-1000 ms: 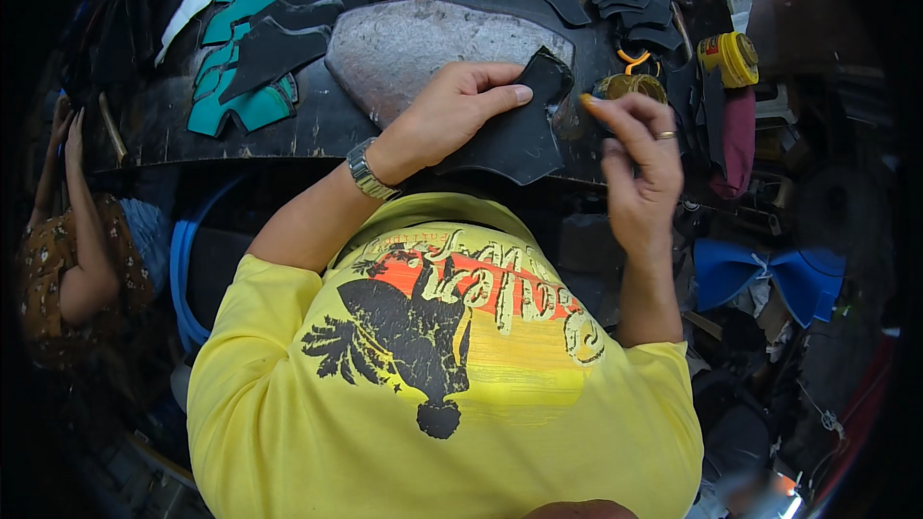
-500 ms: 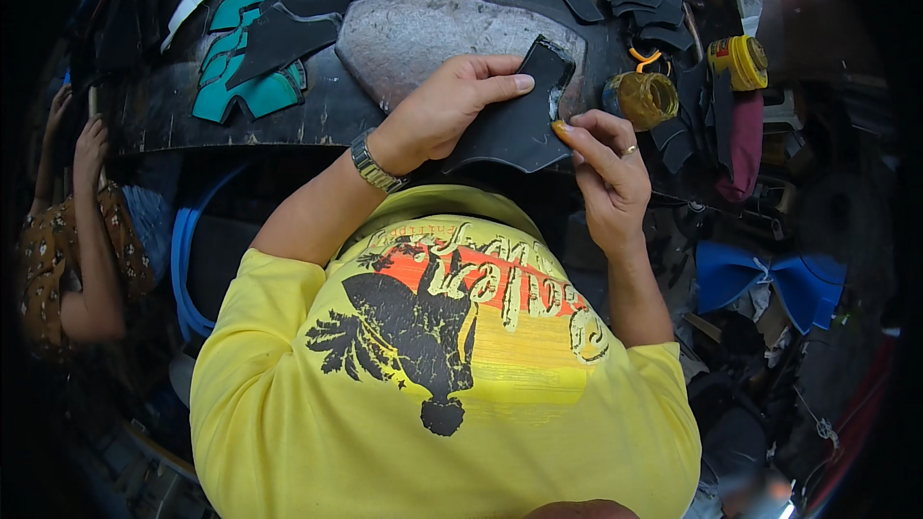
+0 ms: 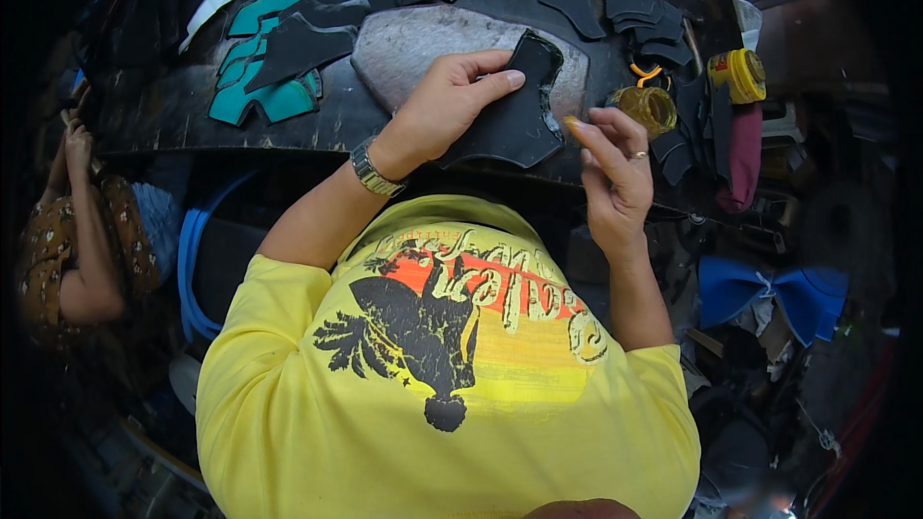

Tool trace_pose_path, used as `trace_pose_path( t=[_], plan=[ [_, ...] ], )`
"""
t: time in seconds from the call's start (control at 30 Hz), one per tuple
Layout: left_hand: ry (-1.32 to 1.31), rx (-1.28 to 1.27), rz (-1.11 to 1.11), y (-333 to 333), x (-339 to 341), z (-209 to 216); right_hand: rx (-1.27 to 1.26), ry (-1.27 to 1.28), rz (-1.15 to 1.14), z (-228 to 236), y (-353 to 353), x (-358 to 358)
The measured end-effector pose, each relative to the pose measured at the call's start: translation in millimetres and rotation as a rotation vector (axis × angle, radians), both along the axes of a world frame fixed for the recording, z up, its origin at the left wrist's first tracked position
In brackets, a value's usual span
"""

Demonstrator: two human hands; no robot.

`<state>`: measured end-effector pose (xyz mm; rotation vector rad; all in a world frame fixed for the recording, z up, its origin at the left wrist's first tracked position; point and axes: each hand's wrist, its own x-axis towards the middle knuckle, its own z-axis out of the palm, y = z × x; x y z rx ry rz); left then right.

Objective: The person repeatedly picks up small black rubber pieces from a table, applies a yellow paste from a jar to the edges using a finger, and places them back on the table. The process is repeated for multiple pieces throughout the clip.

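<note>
Leftmost on the worktop (image 3: 173,125), teal cut pieces (image 3: 279,99) lie overlapped beneath dark ones (image 3: 306,48). Next, a grey slab (image 3: 399,50) lies flat. Before it, the left hand (image 3: 435,108) pinches a black cut piece (image 3: 508,125) between thumb and fingers at the worktop's near edge. Just beside its right edge, the right hand (image 3: 615,171) has fingers loosely parted, index fingertip amber-smeared. Behind that stands an uncapped amber jar (image 3: 628,108); farther right, a yellow tub (image 3: 733,77).

A workshop is indicated by the worktable (image 3: 332,130), where black cutouts (image 3: 298,50) and teal cutouts (image 3: 279,103) are laid overlapping beside a grey slab (image 3: 409,50). In the dim right side, clutter (image 3: 772,336) seems to be heaped.
</note>
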<state>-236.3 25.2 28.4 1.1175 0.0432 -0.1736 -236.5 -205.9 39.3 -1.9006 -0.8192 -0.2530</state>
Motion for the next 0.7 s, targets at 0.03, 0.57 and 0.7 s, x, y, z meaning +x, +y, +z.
trace_pose_path(
  t=[0.03, 0.57, 0.7],
  plan=[
    [-0.015, 0.041, 0.003, 0, -1, 1, -0.026, 0.008, 0.014, 0, 2, 0],
    [-0.198, 0.265, 0.268, 17, 16, -14, 0.036, -0.098, 0.031, -15, 6, 4],
    [-0.247, 0.642, 0.295, 28, 17, -20, 0.22, 0.166, 0.071, -37, 27, 21]
  ],
)
